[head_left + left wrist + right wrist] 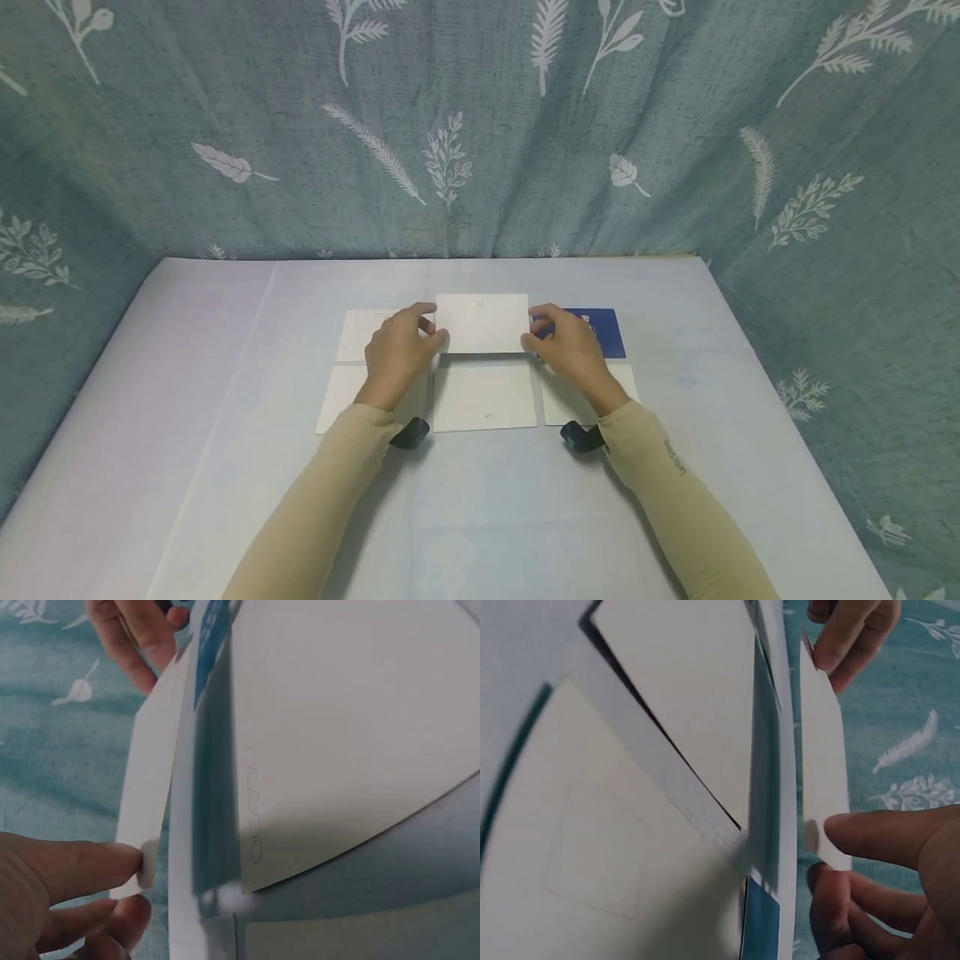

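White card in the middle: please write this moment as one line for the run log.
left hand: pinches white card left edge | right hand: pinches right edge | card: lifted above table

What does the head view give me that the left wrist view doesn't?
Head only: the whole layout, with white cards in two rows, a blue card far right, and the table.
Left wrist only: small circles printed on a flat card.
Both: the lifted card, pinched by the left hand and right hand.
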Tool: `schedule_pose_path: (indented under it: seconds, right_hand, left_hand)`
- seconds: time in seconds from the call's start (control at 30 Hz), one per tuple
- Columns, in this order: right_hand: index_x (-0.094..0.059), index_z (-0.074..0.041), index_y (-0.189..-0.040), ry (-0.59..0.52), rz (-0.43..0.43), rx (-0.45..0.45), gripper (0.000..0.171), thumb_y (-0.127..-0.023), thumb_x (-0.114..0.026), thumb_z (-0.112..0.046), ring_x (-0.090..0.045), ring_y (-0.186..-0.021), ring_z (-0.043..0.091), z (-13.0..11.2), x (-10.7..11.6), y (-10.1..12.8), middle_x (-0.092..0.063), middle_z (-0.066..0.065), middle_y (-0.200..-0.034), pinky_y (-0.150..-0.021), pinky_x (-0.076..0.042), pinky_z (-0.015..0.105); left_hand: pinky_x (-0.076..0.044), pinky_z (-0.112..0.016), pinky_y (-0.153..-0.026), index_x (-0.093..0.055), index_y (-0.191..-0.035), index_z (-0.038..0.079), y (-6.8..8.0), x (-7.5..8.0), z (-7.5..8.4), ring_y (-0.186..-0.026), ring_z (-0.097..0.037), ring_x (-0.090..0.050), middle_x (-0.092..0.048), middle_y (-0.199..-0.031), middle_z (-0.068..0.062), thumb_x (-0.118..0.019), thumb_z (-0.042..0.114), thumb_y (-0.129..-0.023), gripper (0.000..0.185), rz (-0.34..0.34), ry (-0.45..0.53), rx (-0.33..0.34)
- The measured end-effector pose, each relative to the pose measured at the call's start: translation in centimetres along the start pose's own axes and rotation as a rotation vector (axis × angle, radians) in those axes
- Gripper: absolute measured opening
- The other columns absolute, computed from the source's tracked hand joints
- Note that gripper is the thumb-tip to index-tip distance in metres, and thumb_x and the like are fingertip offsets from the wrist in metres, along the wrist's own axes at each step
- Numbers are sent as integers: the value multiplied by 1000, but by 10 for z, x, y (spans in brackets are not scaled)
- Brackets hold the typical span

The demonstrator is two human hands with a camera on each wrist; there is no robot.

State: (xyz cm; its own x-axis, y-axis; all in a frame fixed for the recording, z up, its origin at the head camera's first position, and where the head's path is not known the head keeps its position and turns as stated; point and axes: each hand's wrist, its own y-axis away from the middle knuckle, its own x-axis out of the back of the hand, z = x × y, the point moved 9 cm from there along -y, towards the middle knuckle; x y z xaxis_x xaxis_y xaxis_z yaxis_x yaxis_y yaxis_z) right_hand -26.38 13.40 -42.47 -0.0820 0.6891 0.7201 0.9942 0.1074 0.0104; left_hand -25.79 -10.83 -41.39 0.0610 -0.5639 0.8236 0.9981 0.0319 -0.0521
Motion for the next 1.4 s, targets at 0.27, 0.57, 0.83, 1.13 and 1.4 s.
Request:
schedule_pose_path:
  seconds: [0.27,0.57,0.83,1.13,1.4]
  right_hand:
    - [-57,-14,-124,125,-56,-38,47,-82,-70,-31,-60,-94,18,2,-8,-6,-66,-2,-103,-83,-44,38]
    - [-59,-13,-123,142,-105,-75,46,-82,-69,-31,-57,-99,18,8,-14,-7,-65,-3,-103,-85,-44,38]
    - [-58,-9,-123,183,-101,-57,49,-80,-70,-28,-55,-97,19,7,-18,-8,-61,-2,-101,-86,-43,40]
    - [-58,-10,-122,183,-88,-65,49,-79,-72,-30,-55,-95,19,8,-17,-8,-61,-3,-99,-84,-44,39]
    - [-59,-10,-121,159,-70,-62,48,-79,-72,-29,-55,-95,19,10,-18,-8,-61,-3,-98,-84,-43,39]
  left_hand:
    - [-42,-32,-50,-56,-127,18,-6,-10,0,-60,-17,-54,-66,-95,5,-64,31,-84,46,-74,-73,20]
    - [-44,-32,-53,-60,-122,16,-10,-18,-2,-67,-18,-58,-67,-94,2,-64,29,-83,41,-120,-116,20]
    - [-40,-32,-49,-63,-114,15,-10,-26,-4,-63,-20,-54,-64,-87,-1,-62,28,-82,35,-158,-148,41]
    - [-40,-33,-49,-64,-94,14,-11,-27,-1,-59,-20,-54,-61,-75,1,-64,28,-82,18,-139,-170,33]
    - [-40,-32,-46,-57,-71,14,-10,-29,1,-54,-19,-52,-57,-66,-1,-63,25,-83,17,-167,-197,41]
